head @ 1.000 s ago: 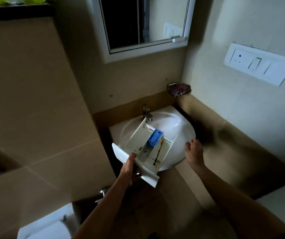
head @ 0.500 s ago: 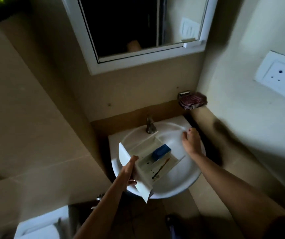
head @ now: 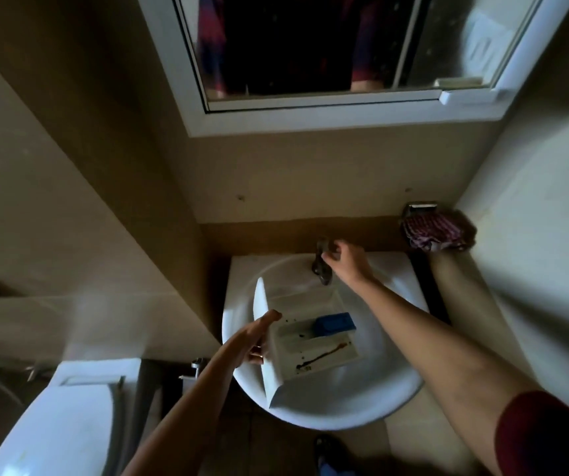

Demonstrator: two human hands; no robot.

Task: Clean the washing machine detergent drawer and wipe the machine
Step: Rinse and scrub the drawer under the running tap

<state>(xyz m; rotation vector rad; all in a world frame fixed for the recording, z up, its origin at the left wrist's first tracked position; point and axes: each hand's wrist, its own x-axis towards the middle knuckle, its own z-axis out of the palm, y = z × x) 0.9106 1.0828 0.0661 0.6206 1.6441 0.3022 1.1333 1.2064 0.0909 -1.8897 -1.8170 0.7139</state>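
The white detergent drawer (head: 310, 352) lies in the white wash basin (head: 362, 403), its front panel toward the left. It has a blue insert (head: 335, 323) and dark brown streaks of residue on its floor. My left hand (head: 254, 340) grips the drawer by its front panel. My right hand (head: 345, 261) is on the metal tap (head: 321, 266) at the back of the basin, fingers curled round its handle. No water is visibly running.
A mirror cabinet (head: 327, 111) hangs above the basin. A soap holder with a reddish striped cloth (head: 434, 231) is fixed in the right corner. A toilet (head: 59, 424) stands at lower left, with a small wall tap (head: 193, 367) beside it.
I have stepped closer to the basin. The drawer has gone lower into the bowl and turned flatter. My right hand moved from the basin's right rim up to the tap.
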